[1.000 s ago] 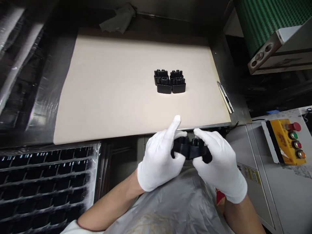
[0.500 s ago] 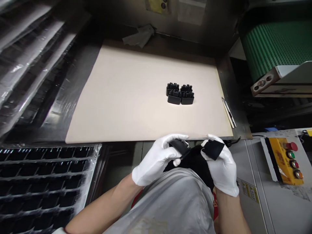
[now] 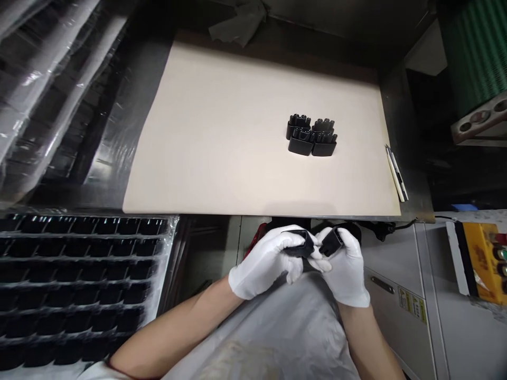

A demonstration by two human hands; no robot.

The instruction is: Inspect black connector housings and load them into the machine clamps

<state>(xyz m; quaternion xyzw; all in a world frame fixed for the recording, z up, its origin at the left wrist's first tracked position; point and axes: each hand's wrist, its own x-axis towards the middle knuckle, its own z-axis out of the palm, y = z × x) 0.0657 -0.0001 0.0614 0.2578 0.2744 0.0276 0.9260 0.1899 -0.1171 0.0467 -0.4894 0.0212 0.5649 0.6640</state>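
Note:
Both hands wear white gloves and are close together just in front of the table's near edge. Between the thumb and fingers of my left hand is a black plastic part. My right hand is closed on another black part, tilted, and its fingertips come near those of my left hand. Beyond them, several black parts with short upright posts stand grouped on a beige sheet that covers the table.
A tray of black parts lies at the lower left, below plastic-wrapped stacks. A pen-like tool rests at the sheet's right edge. Farther right are a green conveyor and a yellow button box. A crumpled cloth lies behind.
My hands have come closer together. Both held parts have turned, and the right one now shows its hollow side. The view has shifted, so the table sits higher in the picture.

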